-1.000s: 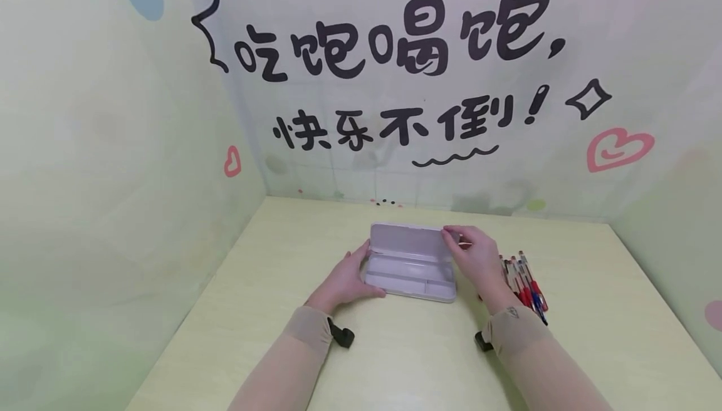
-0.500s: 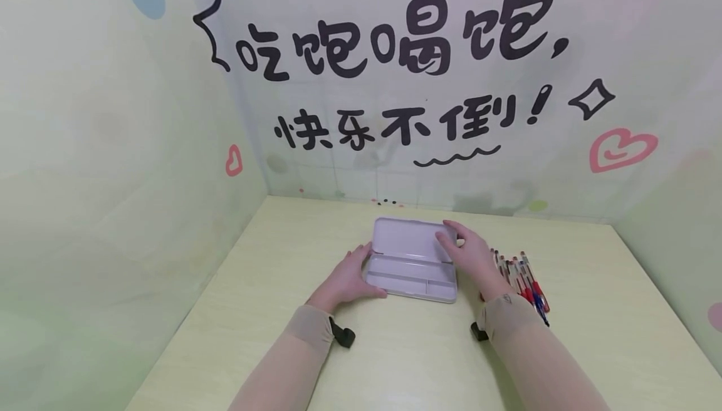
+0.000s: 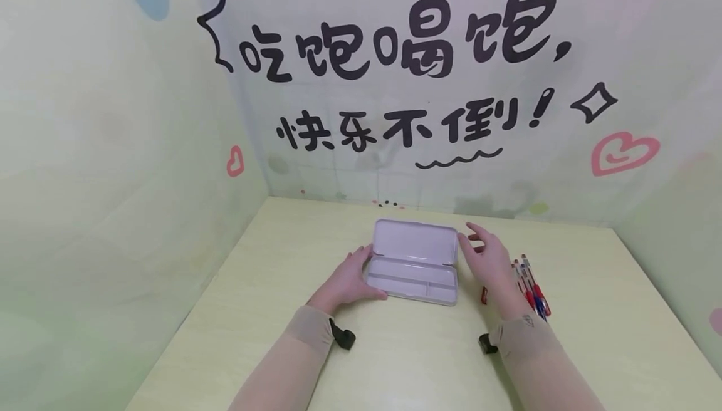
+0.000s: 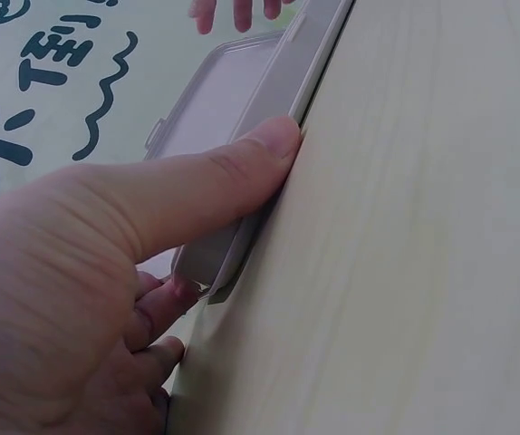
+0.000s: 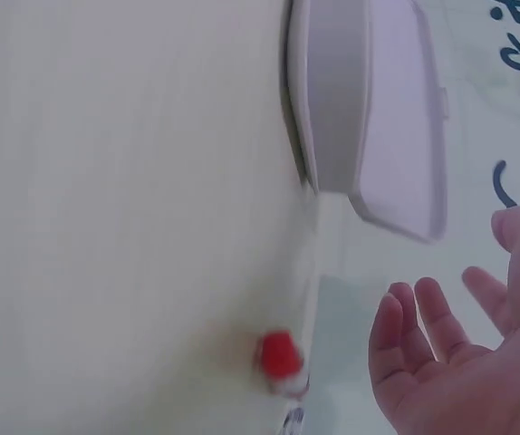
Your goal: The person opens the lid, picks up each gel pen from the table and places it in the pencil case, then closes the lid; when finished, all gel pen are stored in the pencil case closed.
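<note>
A pale lilac pencil case (image 3: 414, 287) lies on the table, its lid (image 3: 415, 240) raised and leaning back, its compartments bare. My left hand (image 3: 346, 279) grips the left end of the case. In the left wrist view the thumb (image 4: 233, 177) presses the front side, and the other fingers bend round the end. Just right of the lid, my right hand (image 3: 489, 264) holds nothing; its fingers (image 5: 437, 317) are spread and slightly bent, apart from the case in the right wrist view. Several pens (image 3: 530, 289) with red or blue grips lie beyond that hand, partly hidden by it.
The light wooden table (image 3: 395, 361) meets a printed wall (image 3: 350, 173) at the back and walls on both sides. A red pen end (image 3: 484, 296) shows left of the right wrist.
The lid has tipped further back. My right hand has let go of its right edge and moved right, towards the pens. My left hand has stayed on the pencil case.
</note>
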Available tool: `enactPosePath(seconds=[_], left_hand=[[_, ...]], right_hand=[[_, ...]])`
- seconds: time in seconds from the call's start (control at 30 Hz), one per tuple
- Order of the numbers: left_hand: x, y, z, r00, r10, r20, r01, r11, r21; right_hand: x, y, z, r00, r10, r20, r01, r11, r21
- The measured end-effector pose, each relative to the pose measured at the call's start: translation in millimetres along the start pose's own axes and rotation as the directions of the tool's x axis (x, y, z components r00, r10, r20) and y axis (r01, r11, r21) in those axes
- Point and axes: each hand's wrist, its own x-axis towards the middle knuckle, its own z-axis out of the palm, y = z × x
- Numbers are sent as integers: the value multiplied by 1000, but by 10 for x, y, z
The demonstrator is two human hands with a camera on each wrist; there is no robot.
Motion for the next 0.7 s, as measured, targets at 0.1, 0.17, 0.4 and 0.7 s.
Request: enactPosePath(seconds=[0.1,0.17,0.4,0.7], left_hand=[[9,2,1,1000,19,2,-19,1000,6],[16,1,0,1000,24,2,-24,1000,15],[21,-10,21,1000,25,7,-25,1000,14],[7,-30,20,1000,15,2,-15,1000,-5]], right_hand=[[-132,92,-102,998,13,-61,-14,1000,-13],[-218,155,-163,995,27,-97,-28,1000,-9],[-455,431,-442,977,130,-171,-136,991,-21],[-479,713,-866,939,341,37,-322,913,-252]])
